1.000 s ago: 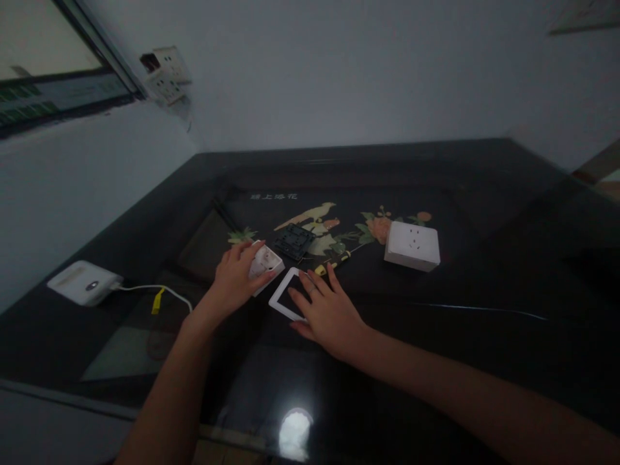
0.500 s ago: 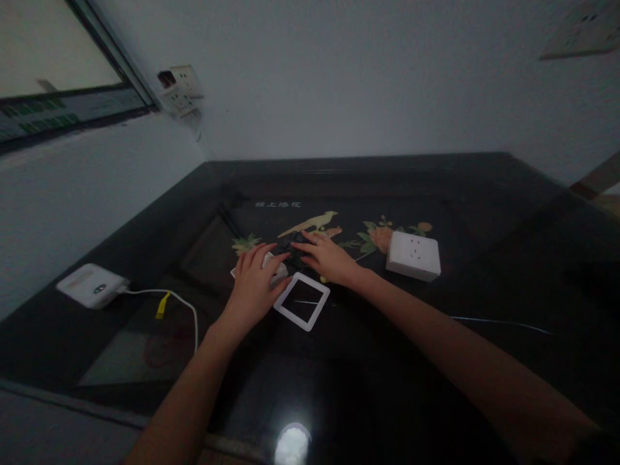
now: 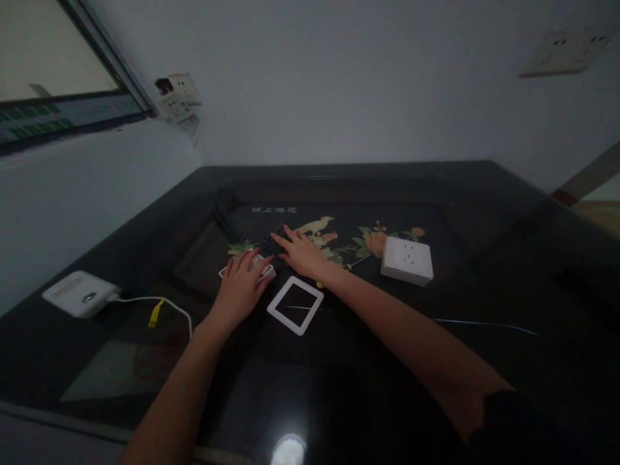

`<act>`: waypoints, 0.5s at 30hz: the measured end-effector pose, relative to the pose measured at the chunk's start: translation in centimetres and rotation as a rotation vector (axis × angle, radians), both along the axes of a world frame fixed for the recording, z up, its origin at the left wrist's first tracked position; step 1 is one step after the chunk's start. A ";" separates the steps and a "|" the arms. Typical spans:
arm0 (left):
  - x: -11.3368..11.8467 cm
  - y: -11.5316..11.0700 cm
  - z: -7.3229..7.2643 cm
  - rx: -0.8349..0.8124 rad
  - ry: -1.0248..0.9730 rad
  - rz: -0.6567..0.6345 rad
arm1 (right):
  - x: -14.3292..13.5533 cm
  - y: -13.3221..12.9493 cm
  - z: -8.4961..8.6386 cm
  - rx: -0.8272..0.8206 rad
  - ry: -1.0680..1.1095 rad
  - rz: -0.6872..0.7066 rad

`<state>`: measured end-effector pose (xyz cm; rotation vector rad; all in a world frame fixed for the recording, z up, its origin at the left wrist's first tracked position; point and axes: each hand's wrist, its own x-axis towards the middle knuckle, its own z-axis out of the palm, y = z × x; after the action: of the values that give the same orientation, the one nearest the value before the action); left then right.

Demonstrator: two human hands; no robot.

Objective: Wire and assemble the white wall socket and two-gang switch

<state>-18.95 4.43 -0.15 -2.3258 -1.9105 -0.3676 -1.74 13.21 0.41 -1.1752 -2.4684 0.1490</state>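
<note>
My left hand [image 3: 238, 279] lies over a small white box [image 3: 267, 274] left of centre, its fingers and thumb curved around the box's edges. Just beyond and to its right, my right hand [image 3: 304, 254] reaches in from the right with its fingertips on a small black piece with an uneven surface [image 3: 269, 244]. The fingers partly cover that piece, and its exact kind is unclear. In front of both hands, a white square frame [image 3: 285, 320] with an open middle lies flat, touched by neither hand.
A white socket box [image 3: 407, 259] sits to the right on the dark glossy tabletop [image 3: 368, 368]. Far left is a white device [image 3: 80, 294] with a white cable [image 3: 172, 302] and a yellow tag [image 3: 155, 313]. Wall sockets [image 3: 179, 97] are at the back left.
Both hands have shifted left, the white box with the left and the black piece with the right, uncovering more of the printed bird. The view has moved slightly; the white frame stays in place.
</note>
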 end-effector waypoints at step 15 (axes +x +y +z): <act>6.0 -2.7 0.6 -0.082 -0.220 -0.417 | 24.5 -4.5 1.5 -0.102 -0.007 -0.216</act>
<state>-12.97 1.74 0.47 -2.8425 -1.5281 -0.6148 22.78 8.73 1.95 -1.4780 -2.3441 0.2108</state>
